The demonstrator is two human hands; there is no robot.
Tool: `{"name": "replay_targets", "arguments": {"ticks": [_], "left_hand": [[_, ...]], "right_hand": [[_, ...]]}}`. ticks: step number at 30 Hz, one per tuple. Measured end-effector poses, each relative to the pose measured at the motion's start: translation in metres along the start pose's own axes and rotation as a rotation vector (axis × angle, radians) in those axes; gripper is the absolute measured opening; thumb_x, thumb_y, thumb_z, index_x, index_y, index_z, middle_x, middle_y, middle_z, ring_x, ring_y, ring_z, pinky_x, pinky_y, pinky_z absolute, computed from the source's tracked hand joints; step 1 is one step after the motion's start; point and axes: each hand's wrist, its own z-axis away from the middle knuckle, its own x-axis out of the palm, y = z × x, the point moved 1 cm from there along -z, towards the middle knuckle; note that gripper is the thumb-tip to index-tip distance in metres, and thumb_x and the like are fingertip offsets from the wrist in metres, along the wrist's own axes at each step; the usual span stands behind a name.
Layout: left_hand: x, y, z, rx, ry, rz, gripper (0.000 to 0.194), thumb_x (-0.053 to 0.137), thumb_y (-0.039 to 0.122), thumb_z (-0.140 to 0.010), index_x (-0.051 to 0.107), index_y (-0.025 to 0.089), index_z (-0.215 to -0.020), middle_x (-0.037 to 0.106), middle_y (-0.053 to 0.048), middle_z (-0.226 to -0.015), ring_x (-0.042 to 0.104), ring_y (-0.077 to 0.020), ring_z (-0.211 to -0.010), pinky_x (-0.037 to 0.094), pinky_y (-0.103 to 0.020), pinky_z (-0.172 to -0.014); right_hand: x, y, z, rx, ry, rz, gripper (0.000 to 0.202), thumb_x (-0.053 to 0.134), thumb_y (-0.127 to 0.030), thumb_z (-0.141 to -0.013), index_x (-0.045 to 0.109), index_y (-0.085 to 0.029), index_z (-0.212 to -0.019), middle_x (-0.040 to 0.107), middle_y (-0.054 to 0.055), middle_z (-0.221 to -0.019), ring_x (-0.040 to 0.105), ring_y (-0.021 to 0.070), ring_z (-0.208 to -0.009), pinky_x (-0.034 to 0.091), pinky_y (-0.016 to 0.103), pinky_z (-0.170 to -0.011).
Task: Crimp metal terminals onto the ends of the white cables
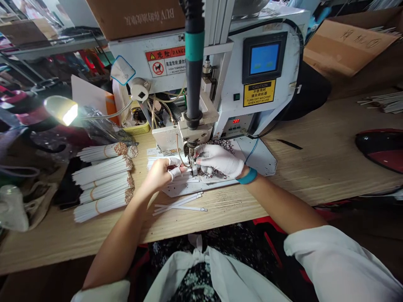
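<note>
White sleeves and a patterned lap fill the bottom of our view, and from them our bare forearms reach up over the wooden bench (315, 167). Our left hand (160, 173), with white tape on the fingertips, pinches the end of a thin white strip (157, 161) between thumb and forefinger, fingers drawn close together around it, and holds it right at the small head of the machine (192, 153). Our right hand (220, 160), in a white glove with a blue band at the wrist, curls its fingers against the same spot from the other side; whether it grips anything we cannot tell, since the fingertips are hidden against the head. Both hands nearly touch there, resting above a white plate (261, 157) with dark small parts (225, 144) scattered under and behind the glove.

Just nearer to us, a few loose strips (179, 205) lie flat on the bench. Well to the left, bundled white strips (103, 184) lie stacked in rows, their ends toward the machine. A lit lamp (63, 111) shines above them. Behind the hands stands the white machine body (273, 29) with a blue screen (264, 58) and a yellow caution label (259, 92).
</note>
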Motion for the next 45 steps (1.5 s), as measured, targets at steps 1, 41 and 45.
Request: {"name": "replay_targets", "arguments": {"ticks": [1, 41, 45], "left_hand": [[0.001, 0.0, -0.001, -0.035, -0.008, 0.047, 0.042, 0.066, 0.057, -0.065, 0.065, 0.015, -0.066, 0.057, 0.0, -0.059, 0.045, -0.0125, -0.055, 0.036, -0.024, -0.053], [0.005, 0.001, -0.016, -0.109, -0.041, 0.226, 0.026, 0.07, 0.04, -0.054, 0.062, 0.016, -0.051, 0.063, -0.001, -0.06, 0.052, -0.0142, -0.06, 0.042, -0.025, -0.059], [0.004, 0.004, -0.015, -0.117, -0.038, 0.221, 0.026, 0.07, 0.04, -0.056, 0.064, 0.015, -0.055, 0.061, -0.001, -0.058, 0.052, -0.0139, -0.06, 0.041, -0.025, -0.057]], "right_hand": [[0.001, -0.001, -0.001, 0.009, 0.006, 0.012, 0.017, 0.064, -0.01, -0.077, 0.059, -0.014, -0.092, 0.059, -0.003, -0.064, 0.051, 0.0059, -0.041, 0.042, 0.016, -0.032], [0.006, -0.003, -0.004, 0.007, 0.041, 0.047, 0.023, 0.064, -0.004, -0.077, 0.062, -0.013, -0.098, 0.053, -0.006, -0.061, 0.049, 0.006, -0.043, 0.038, 0.016, -0.033], [0.005, -0.002, -0.004, 0.003, 0.041, 0.024, 0.022, 0.065, -0.005, -0.075, 0.058, -0.014, -0.094, 0.055, -0.006, -0.063, 0.049, 0.006, -0.043, 0.038, 0.017, -0.034]]}}
